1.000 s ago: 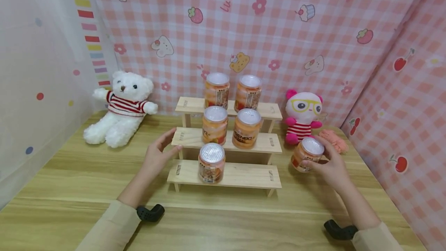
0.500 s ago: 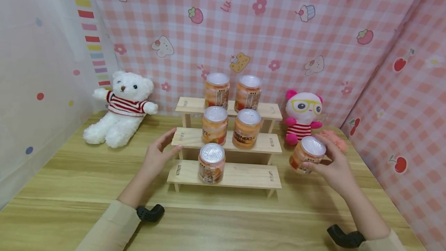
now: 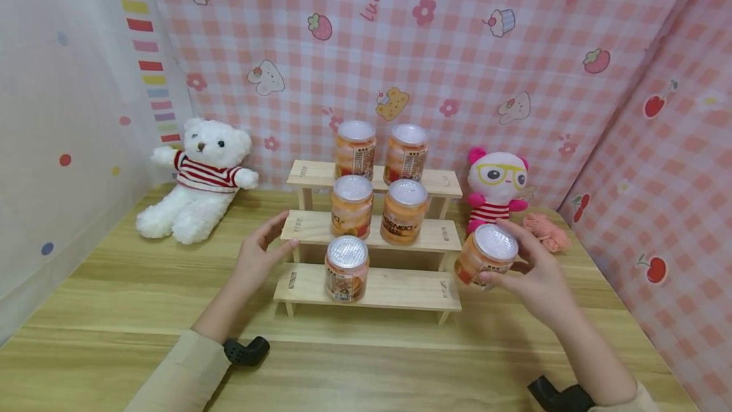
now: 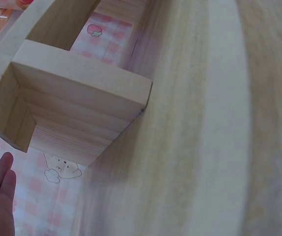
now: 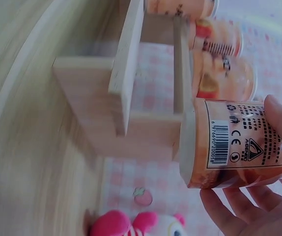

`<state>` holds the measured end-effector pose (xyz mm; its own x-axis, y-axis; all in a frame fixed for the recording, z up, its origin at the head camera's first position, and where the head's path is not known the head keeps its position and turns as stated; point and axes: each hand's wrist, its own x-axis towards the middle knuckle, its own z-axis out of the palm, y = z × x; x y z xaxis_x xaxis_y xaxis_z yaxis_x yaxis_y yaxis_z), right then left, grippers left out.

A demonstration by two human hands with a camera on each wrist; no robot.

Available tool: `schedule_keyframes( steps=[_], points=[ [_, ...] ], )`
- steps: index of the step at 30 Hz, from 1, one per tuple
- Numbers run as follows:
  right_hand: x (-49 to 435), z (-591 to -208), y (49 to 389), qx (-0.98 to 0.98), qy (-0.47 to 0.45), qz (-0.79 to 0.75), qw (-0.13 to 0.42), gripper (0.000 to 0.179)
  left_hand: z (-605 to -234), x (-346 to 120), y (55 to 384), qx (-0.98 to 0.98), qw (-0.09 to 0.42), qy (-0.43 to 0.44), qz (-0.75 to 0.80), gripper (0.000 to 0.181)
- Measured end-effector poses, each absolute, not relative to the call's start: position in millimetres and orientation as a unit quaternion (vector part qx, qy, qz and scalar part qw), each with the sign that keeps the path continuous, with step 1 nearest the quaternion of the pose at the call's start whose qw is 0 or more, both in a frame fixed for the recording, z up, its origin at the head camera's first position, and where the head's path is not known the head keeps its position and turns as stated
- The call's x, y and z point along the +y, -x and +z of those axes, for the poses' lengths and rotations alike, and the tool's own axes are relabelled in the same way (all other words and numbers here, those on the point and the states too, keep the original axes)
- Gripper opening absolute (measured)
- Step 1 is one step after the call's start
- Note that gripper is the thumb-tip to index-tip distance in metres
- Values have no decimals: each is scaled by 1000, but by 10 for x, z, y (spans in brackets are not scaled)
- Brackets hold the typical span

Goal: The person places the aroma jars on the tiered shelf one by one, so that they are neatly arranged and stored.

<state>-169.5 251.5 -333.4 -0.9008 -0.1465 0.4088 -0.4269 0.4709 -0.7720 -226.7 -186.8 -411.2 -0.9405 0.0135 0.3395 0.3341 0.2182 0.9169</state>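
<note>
In the head view my right hand [image 3: 537,278] grips a clear jar [image 3: 486,256] of orange fruit with a silvery lid, tilted and held off the table at the right end of the stepped wooden stand [image 3: 406,286]. The right wrist view shows the thumb and fingers around the jar [image 5: 237,142], its barcode label facing the camera. My left hand [image 3: 260,256] rests against the left end of the stand's middle step, fingers fairly straight in the left wrist view. Two jars stand on the top step, two on the middle step, and one jar [image 3: 347,269] on the left part of the bottom step.
A white teddy bear [image 3: 208,177] in a striped sweater sits at the left. Behind the held jar is a pink panda doll [image 3: 494,180] with yellow glasses, beside a pink bundle [image 3: 546,232]. Checked cloth [image 3: 423,62] hangs behind the table [image 3: 343,361].
My right hand has carried the jar leftward, from beside the pink bundle to near the stand's right end, and the jar tilts more. My left hand has stayed at the stand.
</note>
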Motion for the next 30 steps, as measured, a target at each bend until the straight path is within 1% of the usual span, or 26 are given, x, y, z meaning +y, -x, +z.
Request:
schedule_keyframes(
  steps=[9,18,30],
  points=[
    [2282,-3314,1644,-838,-200,490,130,82,-4069,-1856,2239,-768,120,110,-619,59],
    [2065,-3355,1643,-832,-221,498,106,82,-4135,-1873,2273,-771,129,114,-613,60],
    [1847,-3441,1655,-827,-222,511,74,84,-4103,-1865,2251,-767,118,106,-622,62]
  ],
)
